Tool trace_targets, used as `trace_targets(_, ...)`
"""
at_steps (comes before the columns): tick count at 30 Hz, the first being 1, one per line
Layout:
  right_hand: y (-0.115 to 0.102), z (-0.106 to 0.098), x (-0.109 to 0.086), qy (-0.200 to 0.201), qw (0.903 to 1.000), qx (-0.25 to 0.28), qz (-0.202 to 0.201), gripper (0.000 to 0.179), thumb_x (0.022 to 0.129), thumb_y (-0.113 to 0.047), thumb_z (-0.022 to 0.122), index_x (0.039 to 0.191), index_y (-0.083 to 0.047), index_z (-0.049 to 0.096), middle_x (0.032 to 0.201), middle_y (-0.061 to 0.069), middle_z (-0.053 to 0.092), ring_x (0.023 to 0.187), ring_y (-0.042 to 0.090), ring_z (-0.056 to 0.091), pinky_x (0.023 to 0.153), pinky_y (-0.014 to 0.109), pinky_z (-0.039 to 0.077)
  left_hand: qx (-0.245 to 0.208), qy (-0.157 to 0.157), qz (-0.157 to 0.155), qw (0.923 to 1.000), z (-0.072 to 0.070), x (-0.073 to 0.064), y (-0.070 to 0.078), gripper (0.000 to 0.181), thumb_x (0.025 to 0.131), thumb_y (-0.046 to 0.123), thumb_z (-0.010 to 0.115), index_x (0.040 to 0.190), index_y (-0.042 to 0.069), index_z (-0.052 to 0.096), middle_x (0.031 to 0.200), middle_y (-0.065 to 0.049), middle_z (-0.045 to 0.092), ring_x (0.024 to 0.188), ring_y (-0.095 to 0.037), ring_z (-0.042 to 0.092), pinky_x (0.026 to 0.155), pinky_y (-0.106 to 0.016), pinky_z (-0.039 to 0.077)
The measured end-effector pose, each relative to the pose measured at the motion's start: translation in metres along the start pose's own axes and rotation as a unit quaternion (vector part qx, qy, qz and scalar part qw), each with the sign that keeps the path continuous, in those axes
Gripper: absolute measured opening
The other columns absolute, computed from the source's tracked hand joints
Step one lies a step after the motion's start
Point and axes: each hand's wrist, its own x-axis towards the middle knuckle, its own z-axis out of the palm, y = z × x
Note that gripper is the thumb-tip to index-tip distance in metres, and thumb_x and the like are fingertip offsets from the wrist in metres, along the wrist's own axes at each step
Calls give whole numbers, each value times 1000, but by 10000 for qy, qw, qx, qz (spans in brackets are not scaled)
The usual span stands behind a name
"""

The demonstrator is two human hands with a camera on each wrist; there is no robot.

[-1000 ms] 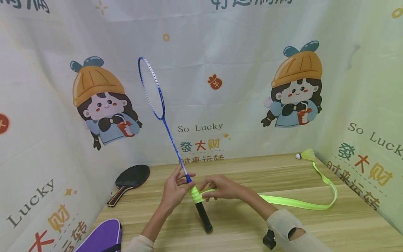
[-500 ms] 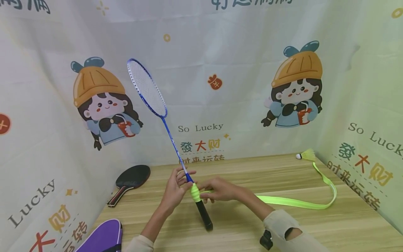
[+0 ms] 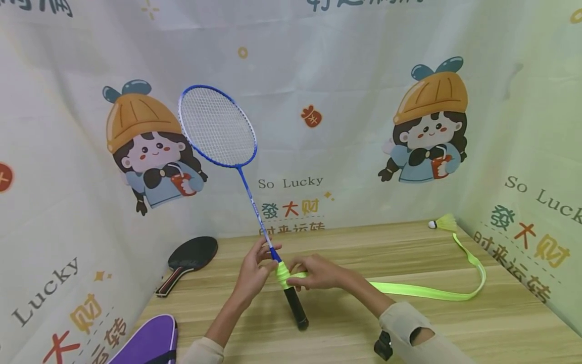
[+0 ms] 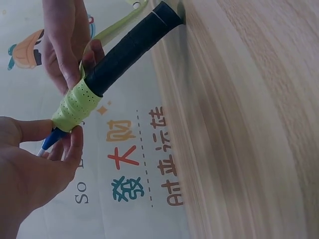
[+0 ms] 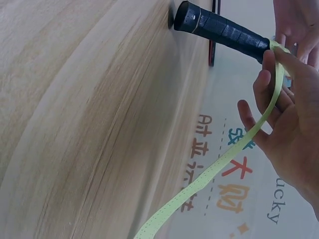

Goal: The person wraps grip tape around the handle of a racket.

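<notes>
A blue and white badminton racket (image 3: 218, 126) tilts up to the left, its black handle (image 3: 295, 307) low over the table. My left hand (image 3: 253, 270) pinches the blue cone at the handle's top between thumb and fingers. Neon yellow-green perforated grip tape (image 4: 77, 107) is wound in overlapping turns round the handle's upper part. My right hand (image 3: 320, 273) pinches the tape close to the wound turns; in the right wrist view the loose strip (image 5: 199, 181) runs down across that palm. On the table the tail of the tape curves toward the back right.
A black table tennis bat (image 3: 193, 255) lies at the left on the wooden table (image 3: 345, 328). A purple case (image 3: 150, 341) sits at the front left. Near the back right edge lies a yellow shuttlecock (image 3: 443, 223). Printed cloth walls surround the table.
The racket has turned about its shaft, so its head now shows its strings broadly where it was nearly edge-on. The right hand has shifted slightly beside the handle, still pinching the tape.
</notes>
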Motion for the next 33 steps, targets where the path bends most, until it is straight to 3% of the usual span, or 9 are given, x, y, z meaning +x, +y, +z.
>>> trace_targets(7, 6, 2, 2, 197, 9991, 336, 143, 23, 98, -19, 75, 111, -5, 61, 77, 2, 76, 73, 44, 72, 56, 25, 55, 76, 145, -49, 9999, -1, 0, -1, 67, 91, -9, 65, 153, 6, 48, 120, -20, 72, 113, -34, 69, 96, -44, 54)
trace_targets(14, 10, 2, 5, 354, 9985, 312, 266, 27, 94, -20, 80, 103, -7, 59, 74, -5, 75, 72, 45, 72, 53, 21, 52, -101, 207, -185, 9996, 2, 1, -7, 63, 93, -4, 69, 152, 3, 47, 121, -21, 72, 103, -33, 73, 78, -42, 63)
trace_targets(22, 10, 1, 6, 380, 9986, 202, 321, 28, 93, -23, 81, 103, -9, 59, 71, -7, 73, 72, 44, 72, 53, 21, 51, -206, 748, -219, 9967, 12, 6, -8, 54, 88, -1, 81, 135, 1, 54, 112, -22, 74, 88, -34, 75, 67, -46, 63)
trace_targets(26, 10, -2, 6, 399, 9989, 118, 211, 26, 94, -23, 80, 105, -8, 61, 75, -3, 75, 65, 32, 72, 54, 24, 53, -231, 906, -272, 9952, 12, 10, -4, 50, 87, -7, 79, 131, -2, 56, 107, -22, 75, 86, -37, 75, 66, -49, 62)
trace_targets(29, 11, -8, 5, 318, 9995, 60, 3, 22, 97, -20, 76, 110, -7, 65, 83, 1, 78, 68, 25, 74, 58, 32, 59, -271, 956, -325, 9945, 9, 13, -4, 50, 87, -7, 79, 132, -1, 59, 106, -19, 76, 84, -31, 76, 64, -43, 63)
trace_targets(33, 12, -16, 3, 262, 9996, 15, -99, 20, 99, -17, 73, 114, -6, 68, 88, 3, 80, 73, 30, 76, 61, 34, 60, -414, 973, -406, 9936, 3, 16, -7, 52, 86, -8, 79, 135, 1, 61, 105, -17, 76, 81, -21, 76, 61, -33, 62)
